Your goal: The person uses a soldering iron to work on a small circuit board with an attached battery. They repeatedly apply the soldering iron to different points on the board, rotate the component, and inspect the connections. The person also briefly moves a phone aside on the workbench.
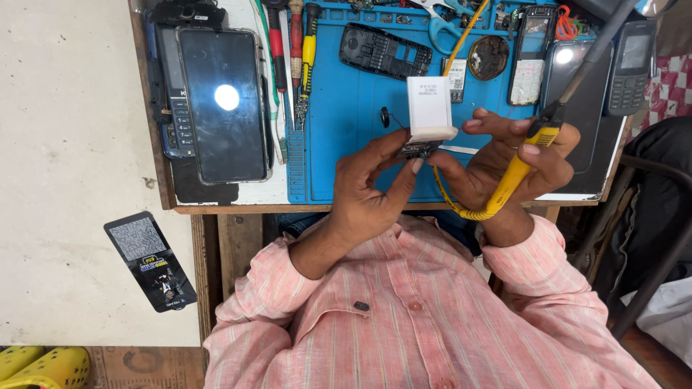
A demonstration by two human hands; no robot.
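My left hand [371,180] pinches the lower end of a white charger block [430,108] with a small dark circuit board [418,149] sticking out of its bottom, held over the blue work mat [339,130]. My right hand [515,162] holds a yellow-handled soldering iron [530,155] by its grip. Its dark shaft runs up to the right and its yellow cord loops under the hand. The right fingertips also touch the charger's underside beside the left hand's fingers.
A large black smartphone [222,104] lies at the left on the wooden bench, screwdrivers [301,50] beside it. Opened phone shells [386,50], a keypad phone [631,65] and scissors [441,21] lie at the back. A dark packet [149,261] lies on the floor.
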